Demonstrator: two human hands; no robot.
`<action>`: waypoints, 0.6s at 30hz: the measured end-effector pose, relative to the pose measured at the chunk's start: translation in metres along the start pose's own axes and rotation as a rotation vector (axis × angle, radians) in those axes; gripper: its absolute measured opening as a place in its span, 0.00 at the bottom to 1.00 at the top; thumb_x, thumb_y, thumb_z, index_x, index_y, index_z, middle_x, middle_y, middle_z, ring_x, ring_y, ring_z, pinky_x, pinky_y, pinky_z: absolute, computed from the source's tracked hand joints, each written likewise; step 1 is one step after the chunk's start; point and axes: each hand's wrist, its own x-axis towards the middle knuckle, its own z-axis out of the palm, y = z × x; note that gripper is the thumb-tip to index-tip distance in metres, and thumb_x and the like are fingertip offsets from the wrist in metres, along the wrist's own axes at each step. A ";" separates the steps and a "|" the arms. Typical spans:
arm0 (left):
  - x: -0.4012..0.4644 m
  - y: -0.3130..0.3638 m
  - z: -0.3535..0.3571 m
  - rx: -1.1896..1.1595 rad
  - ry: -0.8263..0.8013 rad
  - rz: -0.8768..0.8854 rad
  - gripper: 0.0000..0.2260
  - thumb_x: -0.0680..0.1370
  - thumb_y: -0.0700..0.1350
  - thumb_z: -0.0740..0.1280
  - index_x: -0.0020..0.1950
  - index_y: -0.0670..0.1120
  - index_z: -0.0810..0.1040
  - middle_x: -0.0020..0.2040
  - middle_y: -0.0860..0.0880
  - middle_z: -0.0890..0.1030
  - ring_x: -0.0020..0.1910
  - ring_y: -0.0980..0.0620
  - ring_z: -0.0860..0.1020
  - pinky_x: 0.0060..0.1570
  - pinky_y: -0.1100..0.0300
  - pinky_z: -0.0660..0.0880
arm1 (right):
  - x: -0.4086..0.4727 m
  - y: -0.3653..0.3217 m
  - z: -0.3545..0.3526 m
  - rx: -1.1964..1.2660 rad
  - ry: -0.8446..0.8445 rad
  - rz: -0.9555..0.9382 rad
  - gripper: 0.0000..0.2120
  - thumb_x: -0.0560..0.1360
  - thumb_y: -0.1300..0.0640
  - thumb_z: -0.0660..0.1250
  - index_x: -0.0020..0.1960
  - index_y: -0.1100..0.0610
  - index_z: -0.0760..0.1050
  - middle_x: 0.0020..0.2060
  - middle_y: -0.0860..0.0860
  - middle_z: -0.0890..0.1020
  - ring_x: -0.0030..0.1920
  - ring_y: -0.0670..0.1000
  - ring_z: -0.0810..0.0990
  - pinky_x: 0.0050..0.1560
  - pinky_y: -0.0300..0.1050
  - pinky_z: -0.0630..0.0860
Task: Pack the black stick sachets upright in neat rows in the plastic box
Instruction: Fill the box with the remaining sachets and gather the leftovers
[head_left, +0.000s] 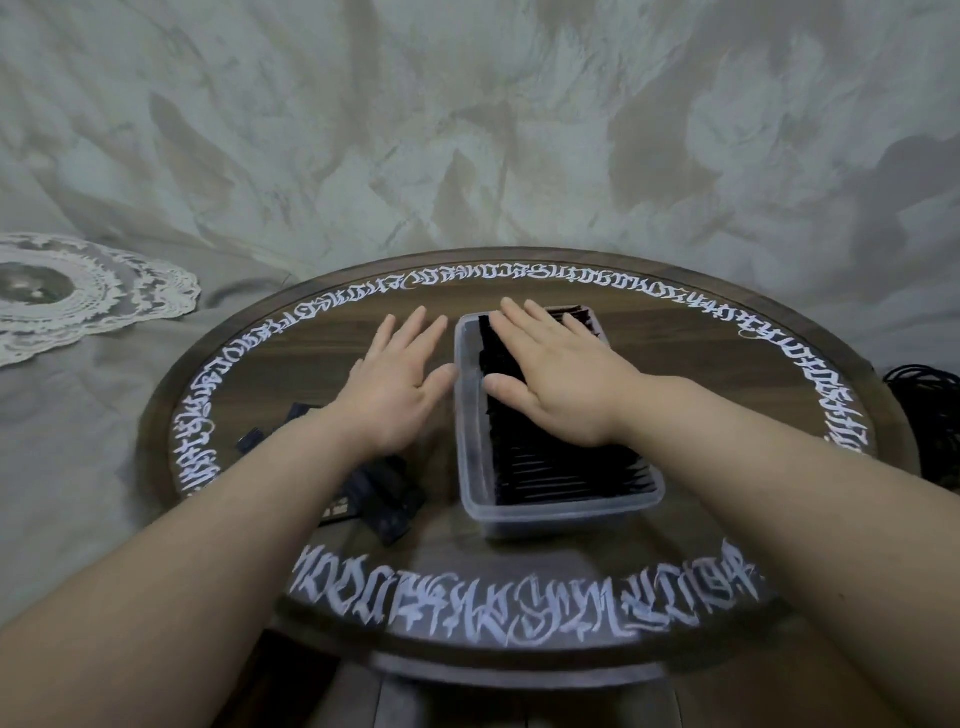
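Black glossy sachets (566, 470) upright in translucent box (470, 452)

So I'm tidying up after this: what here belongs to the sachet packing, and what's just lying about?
Belongs to the job:
plastic box
packed sachets
loose sachets beside it
left hand
right hand, flat on the rows

Lying about:
lace doily
black cord
round table
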 end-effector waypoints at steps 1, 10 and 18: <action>-0.007 -0.006 -0.004 0.008 0.008 0.002 0.26 0.82 0.54 0.55 0.79 0.54 0.51 0.79 0.53 0.46 0.77 0.49 0.40 0.74 0.39 0.49 | 0.001 -0.012 0.000 0.006 0.000 -0.033 0.34 0.80 0.39 0.47 0.78 0.54 0.41 0.77 0.50 0.42 0.77 0.49 0.40 0.75 0.52 0.42; -0.071 -0.075 -0.035 0.094 0.001 -0.159 0.31 0.79 0.50 0.65 0.78 0.53 0.54 0.79 0.47 0.47 0.78 0.45 0.44 0.75 0.52 0.46 | 0.014 -0.119 0.022 0.019 -0.039 -0.155 0.38 0.79 0.42 0.57 0.78 0.56 0.41 0.77 0.55 0.42 0.77 0.53 0.44 0.74 0.50 0.48; -0.097 -0.116 -0.022 0.131 -0.129 -0.228 0.48 0.66 0.61 0.75 0.77 0.44 0.58 0.76 0.46 0.61 0.74 0.48 0.60 0.72 0.60 0.57 | 0.026 -0.147 0.082 0.092 -0.082 0.195 0.26 0.75 0.45 0.64 0.65 0.60 0.64 0.60 0.57 0.71 0.60 0.59 0.69 0.59 0.50 0.68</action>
